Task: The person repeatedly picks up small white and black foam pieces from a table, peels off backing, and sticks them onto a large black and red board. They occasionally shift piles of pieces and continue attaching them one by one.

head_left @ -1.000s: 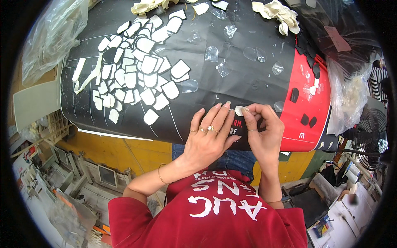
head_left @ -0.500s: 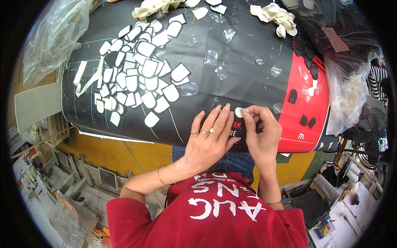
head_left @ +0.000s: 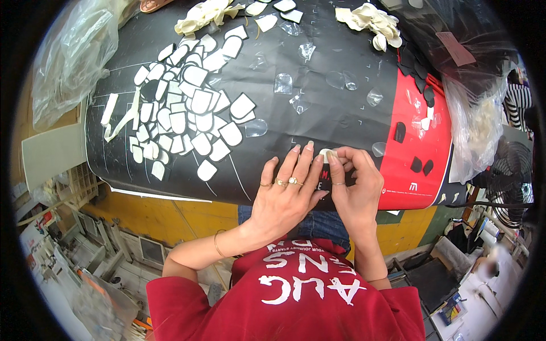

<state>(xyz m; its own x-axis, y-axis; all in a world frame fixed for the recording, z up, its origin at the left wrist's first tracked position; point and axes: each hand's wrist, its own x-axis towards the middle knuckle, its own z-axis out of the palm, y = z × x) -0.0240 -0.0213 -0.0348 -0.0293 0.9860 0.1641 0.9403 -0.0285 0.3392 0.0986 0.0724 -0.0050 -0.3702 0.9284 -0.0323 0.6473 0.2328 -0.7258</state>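
Between the thumb and fingers of my right hand [head_left: 359, 184] is a small cream-white rounded piece [head_left: 326, 153], held just beside the left fingertips. My left hand [head_left: 287, 190] rests palm down on the black printed sheet [head_left: 335, 125], its fingers stretched out; whatever lies beneath the palm is hidden. To the left spreads a loose heap of white pads with black edges [head_left: 200, 102], rounded at one end. A clear plastic piece [head_left: 256, 128] lies between the heap and my left hand.
Cream pieces are piled at the far left [head_left: 207, 14] and far right [head_left: 372, 23]. Black pieces [head_left: 400, 132] lie on the red part of the sheet. Clear plastic bags [head_left: 79, 51] hang over the left corner. A black fan [head_left: 509, 190] stands at the right.
My right hand has moved slightly left with the white piece, closer to the left fingertips. The left hand stays flat in nearly the same place. The whole view has shifted a little.
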